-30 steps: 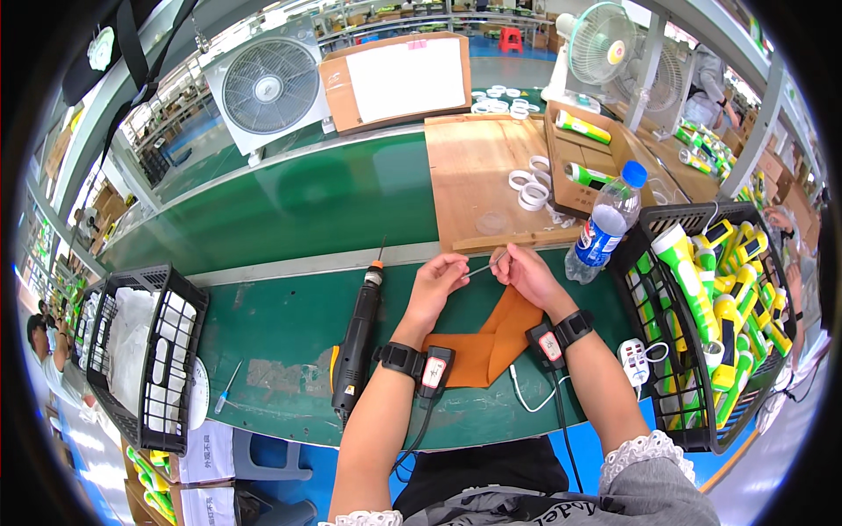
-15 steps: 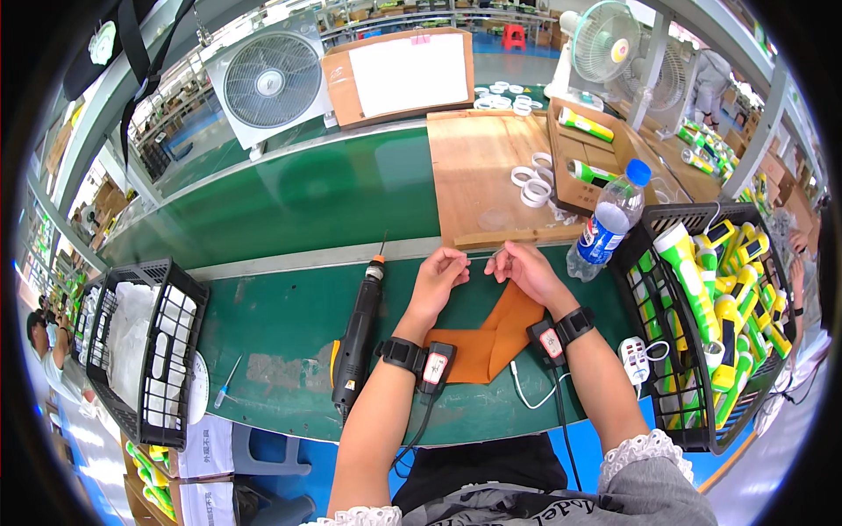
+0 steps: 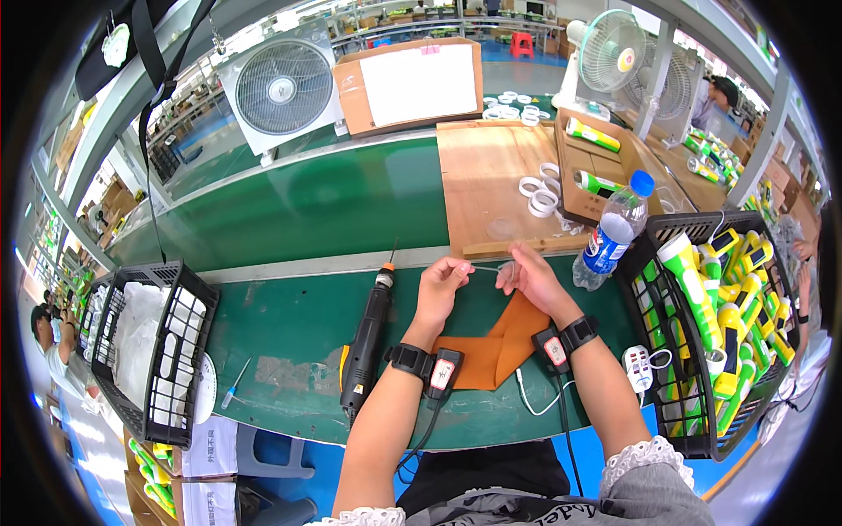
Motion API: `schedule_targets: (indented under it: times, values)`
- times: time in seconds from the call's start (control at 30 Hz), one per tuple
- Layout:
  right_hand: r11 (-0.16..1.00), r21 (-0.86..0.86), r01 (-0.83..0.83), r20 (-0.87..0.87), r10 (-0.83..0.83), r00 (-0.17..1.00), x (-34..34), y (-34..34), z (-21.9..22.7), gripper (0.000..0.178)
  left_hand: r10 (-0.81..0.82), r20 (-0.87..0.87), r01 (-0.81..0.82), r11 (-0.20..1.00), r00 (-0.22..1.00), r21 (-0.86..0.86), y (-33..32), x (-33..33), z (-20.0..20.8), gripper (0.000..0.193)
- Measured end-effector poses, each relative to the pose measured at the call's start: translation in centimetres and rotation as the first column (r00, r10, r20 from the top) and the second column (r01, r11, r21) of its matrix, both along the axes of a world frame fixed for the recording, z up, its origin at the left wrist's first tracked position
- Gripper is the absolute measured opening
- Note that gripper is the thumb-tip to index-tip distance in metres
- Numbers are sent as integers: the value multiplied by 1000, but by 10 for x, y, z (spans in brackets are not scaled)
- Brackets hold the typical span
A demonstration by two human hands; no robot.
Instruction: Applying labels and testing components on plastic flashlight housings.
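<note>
Above the table my left hand (image 3: 441,287) pinches one end of a thin, clear piece (image 3: 488,268) between thumb and fingertips. My right hand (image 3: 535,282) is closed on the other end. Its exact kind is too fine and see-through to make out. Below the hands lies a folded orange cloth (image 3: 481,358), partly under the right wrist. To the left of my left hand rests a black electric screwdriver (image 3: 368,329), its bit pointing away from me. Both wrists wear black bands with small boxes and cables.
A black crate of green and yellow flashlights (image 3: 728,333) stands right, beside a blue-capped bottle (image 3: 611,237). At left are a black crate with clear bags (image 3: 140,324) and a small screwdriver (image 3: 233,386). White rings (image 3: 542,202) lie on a wooden board (image 3: 478,175) beyond.
The hands have moved slightly apart, and the clear piece now shows stretched between them. The whole view has shifted a little. The cloth and tools stay where they lay.
</note>
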State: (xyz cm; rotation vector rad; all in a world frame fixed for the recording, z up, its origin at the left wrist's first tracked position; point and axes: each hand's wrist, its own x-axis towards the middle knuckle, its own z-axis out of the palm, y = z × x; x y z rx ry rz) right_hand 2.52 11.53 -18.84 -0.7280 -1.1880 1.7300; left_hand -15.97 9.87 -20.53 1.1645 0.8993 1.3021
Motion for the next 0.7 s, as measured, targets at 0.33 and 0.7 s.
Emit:
schedule_targets:
  times: [0.33,0.7]
  values:
    - [1000,-2,26,-85,-26,996,8,7,-4,25,198,436,-133,976,878,-173,-1,5,12,14]
    - [994,-45,98,-360,-107,927,13,8,-7,33,-83,902,347,935,423,-77,1,-17,5,18]
